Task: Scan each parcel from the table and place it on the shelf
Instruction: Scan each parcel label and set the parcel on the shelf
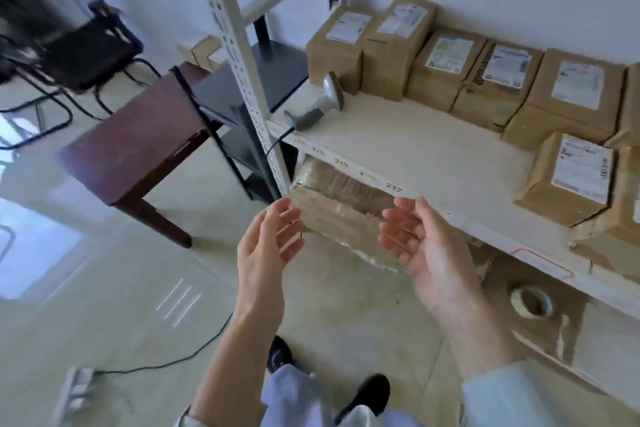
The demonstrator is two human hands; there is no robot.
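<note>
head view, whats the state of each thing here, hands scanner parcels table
left hand: open, holding nothing
right hand: open, holding nothing
grey handheld barcode scanner: lying on the shelf board, corded
brown labelled cardboard parcels: closed, on white shelf
dark brown wooden table: top bare

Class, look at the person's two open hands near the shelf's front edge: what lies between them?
In the head view, between the left hand and right hand shows a brown cardboard parcel wrapped in clear tape, sitting under the white shelf board.
</note>
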